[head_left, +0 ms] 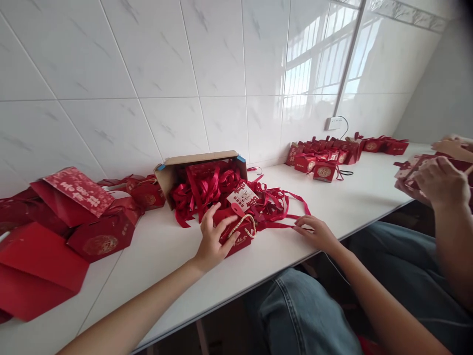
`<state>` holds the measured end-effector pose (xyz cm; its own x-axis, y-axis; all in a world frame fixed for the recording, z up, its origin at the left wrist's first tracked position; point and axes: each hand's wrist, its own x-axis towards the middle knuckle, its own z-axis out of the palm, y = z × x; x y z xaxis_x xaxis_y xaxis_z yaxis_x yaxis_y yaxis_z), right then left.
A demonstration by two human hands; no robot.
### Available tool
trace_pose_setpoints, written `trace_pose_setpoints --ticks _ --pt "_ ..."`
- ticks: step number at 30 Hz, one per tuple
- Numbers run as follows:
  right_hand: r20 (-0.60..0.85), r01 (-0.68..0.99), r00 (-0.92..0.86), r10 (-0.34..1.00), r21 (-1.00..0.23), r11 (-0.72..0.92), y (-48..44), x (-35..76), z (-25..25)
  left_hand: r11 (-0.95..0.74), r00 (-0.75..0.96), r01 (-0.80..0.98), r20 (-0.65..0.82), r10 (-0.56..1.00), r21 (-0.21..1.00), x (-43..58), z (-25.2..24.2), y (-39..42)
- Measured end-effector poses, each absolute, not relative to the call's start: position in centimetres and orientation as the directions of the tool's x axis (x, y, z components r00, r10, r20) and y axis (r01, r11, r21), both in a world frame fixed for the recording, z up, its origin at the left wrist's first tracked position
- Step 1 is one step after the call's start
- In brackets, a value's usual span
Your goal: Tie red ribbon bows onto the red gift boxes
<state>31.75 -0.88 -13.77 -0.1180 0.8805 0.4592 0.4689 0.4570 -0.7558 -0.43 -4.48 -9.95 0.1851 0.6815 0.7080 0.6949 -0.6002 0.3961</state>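
Note:
In the head view, my left hand (pixel 218 237) grips a small red gift box (pixel 242 235), thumb along its near side and fingers spread across the top. A cream twisted cord (pixel 252 224) loops over the box, and a white printed tag (pixel 243 197) lies just behind it. My right hand (pixel 318 232) pinches a red ribbon (pixel 279 225) that runs left toward the box. Behind both hands, a heap of red ribbons (pixel 210 187) spills out of a cardboard box (pixel 203 159) lying on its side.
Larger red gift boxes (pixel 101 239) are piled at the left. Rows of finished-looking red boxes (pixel 325 171) stand along the tiled wall at the right. Farther right, another person's hands (pixel 441 182) hold red boxes. The white table's (pixel 177 288) front edge runs above my knees.

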Motion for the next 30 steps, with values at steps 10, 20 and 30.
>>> trace_pose_setpoints --ticks 10,20,30 --pt "0.35 -0.383 0.657 0.668 -0.608 0.695 -2.9 33.8 -2.3 -0.798 0.475 0.488 0.66 0.582 0.353 -0.5 -7.9 -6.3" --pt "0.428 -0.317 0.522 0.738 -0.706 0.633 -3.9 26.0 0.5 -0.403 0.385 0.669 0.173 0.907 0.625 0.5 -3.2 -3.3" --pt "0.282 0.553 -0.156 0.947 -0.769 0.32 -5.4 23.2 -3.3 -0.497 0.51 0.436 0.249 0.823 0.75 0.1 -5.8 -2.9"
